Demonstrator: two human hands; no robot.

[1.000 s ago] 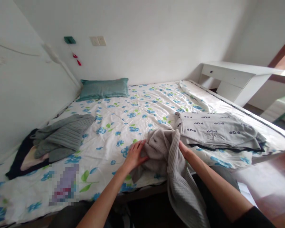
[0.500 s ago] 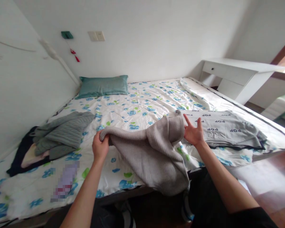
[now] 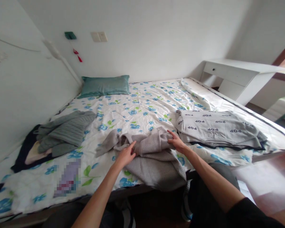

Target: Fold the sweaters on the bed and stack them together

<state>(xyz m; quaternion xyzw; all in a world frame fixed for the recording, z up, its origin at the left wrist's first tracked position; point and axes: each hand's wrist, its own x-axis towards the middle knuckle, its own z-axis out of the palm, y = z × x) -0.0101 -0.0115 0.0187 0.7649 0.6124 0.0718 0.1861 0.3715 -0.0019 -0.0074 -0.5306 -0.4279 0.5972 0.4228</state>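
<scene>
A grey ribbed knit garment (image 3: pixel 152 161) lies crumpled on the near edge of the bed (image 3: pixel 142 104), part of it hanging over the side. My left hand (image 3: pixel 125 155) rests on its left part with fingers bent into the fabric. My right hand (image 3: pixel 177 142) pinches the garment's upper right edge. A sleeve of the garment trails left toward the middle of the bed.
A folded grey sheet printed "POP" (image 3: pixel 216 128) lies right of my hands. A grey-green sweater (image 3: pixel 66 131) on dark clothes sits at the left. A teal pillow (image 3: pixel 104 85) is at the head; a white desk (image 3: pixel 237 77) stands right of the bed.
The garment, held up and spread between my hands half a second ago, now lies on the bed. Both hands have come down and closer together on it.
</scene>
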